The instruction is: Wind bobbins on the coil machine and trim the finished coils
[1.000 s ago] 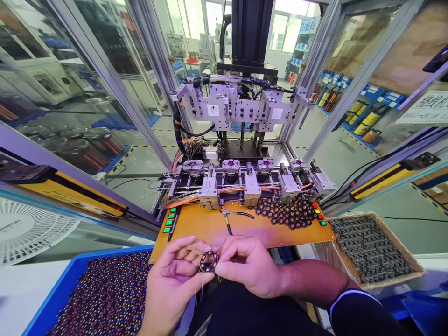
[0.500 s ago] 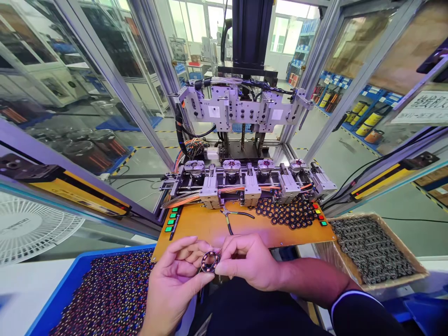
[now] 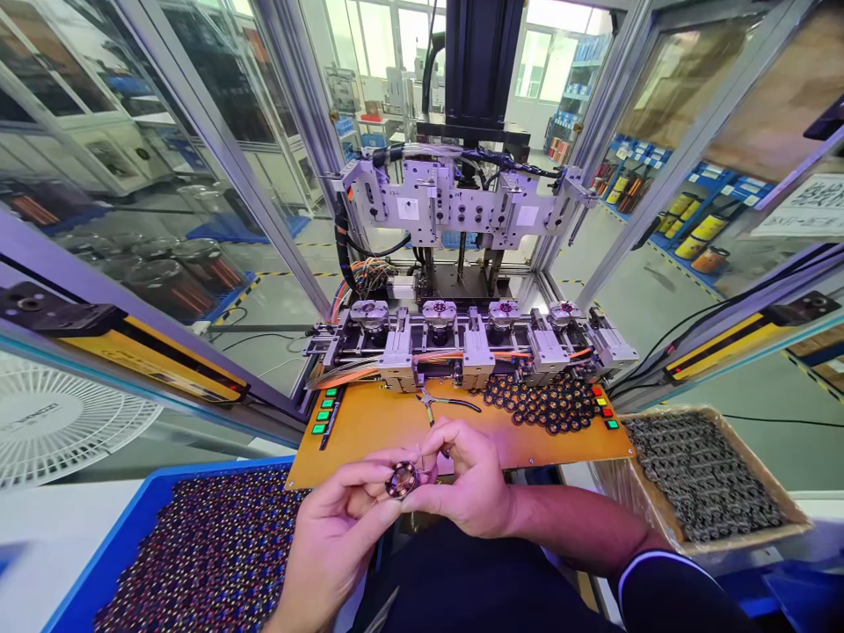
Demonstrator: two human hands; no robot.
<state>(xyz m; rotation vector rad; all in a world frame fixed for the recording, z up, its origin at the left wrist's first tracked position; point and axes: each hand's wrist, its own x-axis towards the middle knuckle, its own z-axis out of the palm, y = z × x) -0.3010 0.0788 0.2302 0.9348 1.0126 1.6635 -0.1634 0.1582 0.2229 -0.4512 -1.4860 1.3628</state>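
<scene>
Evidently the left hand (image 3: 335,520) pinches a ring (image 3: 399,494) in its fingertips, the right hand's (image 3: 480,494) grip unclear.

Glare whitens the back windows (image 3: 533,63); the scene is bright, violet-tinged across the metal fixtures (image 3: 476,349). Wide-angle distortion splays the posts (image 3: 222,145); the right-edge sign (image 3: 801,209) looks smeared.

The orange board (image 3: 382,441) extends beyond the grip. On it, pliers (image 3: 428,401) lie just past the right hand (image 3: 476,485). Farther to the right from the grip, many dark rings (image 3: 549,404) lie close together, and to its left there is a thin black stick (image 3: 331,419), beside the green buttons (image 3: 322,416).
</scene>
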